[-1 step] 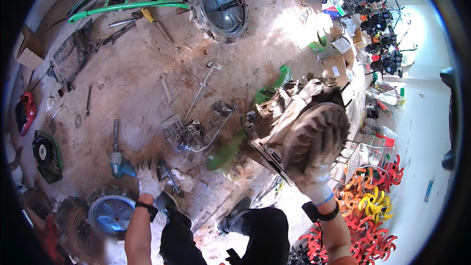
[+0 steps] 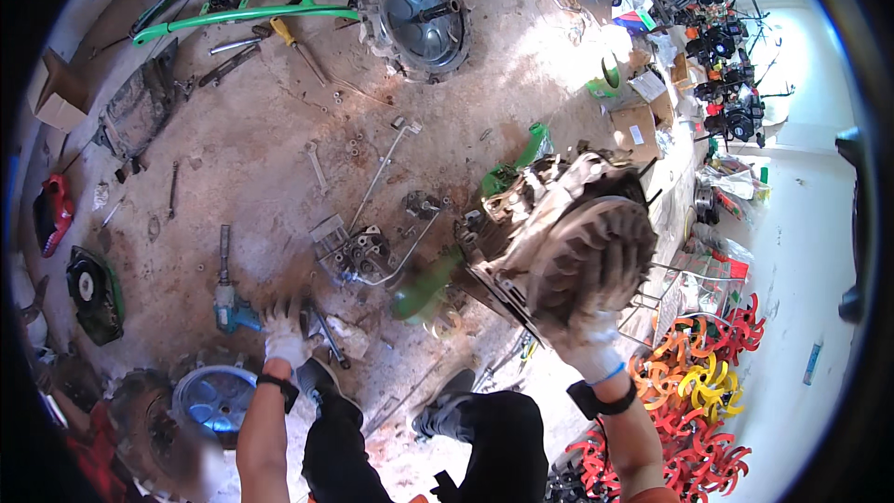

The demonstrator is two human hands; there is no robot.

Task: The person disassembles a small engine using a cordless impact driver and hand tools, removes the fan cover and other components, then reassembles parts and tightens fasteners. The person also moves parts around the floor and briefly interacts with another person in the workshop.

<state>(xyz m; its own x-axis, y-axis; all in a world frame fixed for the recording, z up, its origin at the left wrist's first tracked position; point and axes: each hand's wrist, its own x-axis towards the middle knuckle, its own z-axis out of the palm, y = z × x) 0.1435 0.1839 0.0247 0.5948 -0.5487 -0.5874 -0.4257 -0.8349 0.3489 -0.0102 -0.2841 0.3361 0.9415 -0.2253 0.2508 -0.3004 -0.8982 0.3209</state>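
My left hand (image 2: 284,331), in a whitish work glove, reaches low over the floor with its fingers spread and nothing visible in them. Right beside it lies a teal power tool (image 2: 235,312) with a long shaft. My right hand (image 2: 596,321), also gloved, lies flat with fingers stretched over the finned flywheel (image 2: 582,251) of a dirty small engine (image 2: 554,200). The fingertips are partly blurred against the fins. A slotted metal plate (image 2: 507,296) forms the engine's lower edge. Left of the engine is a metal engine part (image 2: 371,251) with bent rods.
A spanner (image 2: 317,166) and loose bolts are scattered ahead. A wheel (image 2: 414,19) and a green frame (image 2: 247,11) lie at the far side. Near my left arm is another blue-rimmed wheel (image 2: 214,401). Red, orange and yellow tiller blades (image 2: 684,391) are heaped at right.
My right hand and the flywheel appear slightly further left in the picture. Things on the left side have shifted slightly right. My left hand stays beside the power tool.
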